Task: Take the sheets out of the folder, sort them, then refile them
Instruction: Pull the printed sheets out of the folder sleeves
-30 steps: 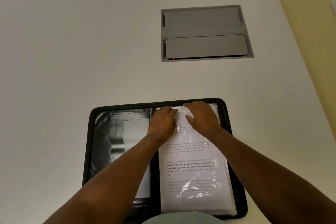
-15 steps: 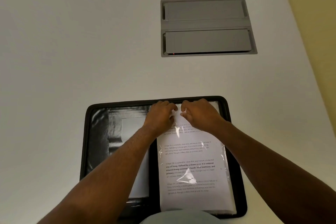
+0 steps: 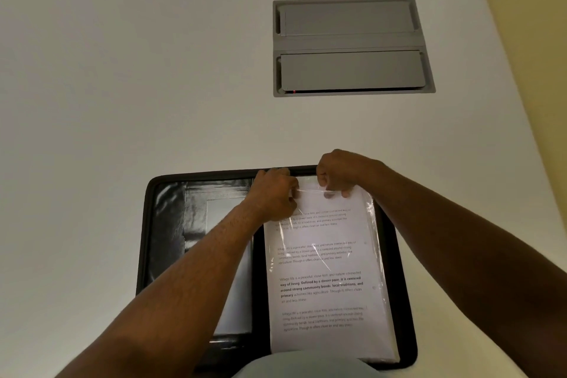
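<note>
The printed sheets (image 3: pixel 326 267) lie in a clear plastic sleeve (image 3: pixel 372 218) on the right half of the open black folder (image 3: pixel 402 301), at the near edge of the white table (image 3: pixel 122 86) — both hands at the sleeve's top edge. Left hand (image 3: pixel 273 196) pinches the film, right hand (image 3: pixel 339 173) curls over the paper's top edge. Thin, floppy paper, slick plastic — best drawn out from the top opening, squarely. A grey hatch (image 3: pixel 352 46) sits well beyond

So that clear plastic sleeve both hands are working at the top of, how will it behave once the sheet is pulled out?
The plastic sleeve is probably floppy: it wrinkles and bunches where the left hand and right hand pinch its top edge. Its glossy glare suggests it is slippery. The printed sheet inside likely gives it what stiffness it has.
</note>
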